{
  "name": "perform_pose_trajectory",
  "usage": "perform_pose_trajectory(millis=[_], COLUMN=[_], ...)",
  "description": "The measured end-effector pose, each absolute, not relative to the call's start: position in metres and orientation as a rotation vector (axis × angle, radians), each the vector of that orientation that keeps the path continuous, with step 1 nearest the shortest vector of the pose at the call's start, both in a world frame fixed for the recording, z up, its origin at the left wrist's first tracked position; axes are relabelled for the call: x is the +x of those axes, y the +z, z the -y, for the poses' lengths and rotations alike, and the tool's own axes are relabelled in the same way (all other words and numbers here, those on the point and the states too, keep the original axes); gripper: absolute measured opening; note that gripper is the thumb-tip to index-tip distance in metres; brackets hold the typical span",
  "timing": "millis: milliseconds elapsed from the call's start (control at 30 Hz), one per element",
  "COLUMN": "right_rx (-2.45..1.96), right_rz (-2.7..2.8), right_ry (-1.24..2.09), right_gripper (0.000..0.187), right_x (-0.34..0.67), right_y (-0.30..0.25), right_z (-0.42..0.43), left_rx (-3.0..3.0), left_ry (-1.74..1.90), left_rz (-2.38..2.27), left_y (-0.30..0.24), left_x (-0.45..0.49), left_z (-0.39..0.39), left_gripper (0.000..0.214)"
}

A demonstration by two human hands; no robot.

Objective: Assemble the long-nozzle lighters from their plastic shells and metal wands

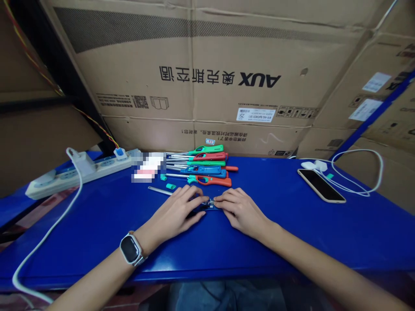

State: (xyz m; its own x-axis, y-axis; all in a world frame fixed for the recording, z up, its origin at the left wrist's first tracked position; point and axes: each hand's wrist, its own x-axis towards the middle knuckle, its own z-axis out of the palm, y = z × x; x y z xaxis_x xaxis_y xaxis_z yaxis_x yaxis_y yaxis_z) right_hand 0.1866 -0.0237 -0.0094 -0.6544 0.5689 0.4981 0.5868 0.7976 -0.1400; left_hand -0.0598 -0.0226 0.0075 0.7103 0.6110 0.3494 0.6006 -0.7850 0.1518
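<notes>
Between my hands a blue long-necked lighter (212, 207) lies on the table, mostly covered by my fingers. Its metal tube (159, 190) sticks out past my left hand, and small pale and dark parts show at its middle. My left hand (180, 207), with a watch on the wrist, is closed on the tube side of the lighter. From the right, my right hand (240, 211) pinches at the lighter's middle with bent fingers. Just beyond are several similar lighters in a row, among them an orange one (214, 181), a blue one (205, 169) and a green one (207, 149).
Small teal pieces (170, 186) lie near the lighter tubes. A white power strip (87, 173) with plugs and a cable stands at the left. At the right are a phone (320, 185) and a coiled white cable (378, 172). A large cardboard box (207, 95) walls off the back of the blue table (292, 250).
</notes>
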Motion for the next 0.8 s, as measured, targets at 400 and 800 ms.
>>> perform_pose_trajectory(millis=[400,800], right_rx=[-0.907,-1.041], right_rz=[2.458,2.163], right_ry=[0.012,0.401], right_gripper=[0.023,0.027], right_x=[0.190,0.191], right_y=[-0.008,-0.005], right_z=[0.013,0.014], left_rx=[2.948,2.714], left_ry=[0.473,0.595], left_rz=[-1.005,-1.028], left_y=[0.008,0.000], left_x=[-0.049,-0.042], left_z=[0.019,0.013], left_gripper=[0.031,0.030])
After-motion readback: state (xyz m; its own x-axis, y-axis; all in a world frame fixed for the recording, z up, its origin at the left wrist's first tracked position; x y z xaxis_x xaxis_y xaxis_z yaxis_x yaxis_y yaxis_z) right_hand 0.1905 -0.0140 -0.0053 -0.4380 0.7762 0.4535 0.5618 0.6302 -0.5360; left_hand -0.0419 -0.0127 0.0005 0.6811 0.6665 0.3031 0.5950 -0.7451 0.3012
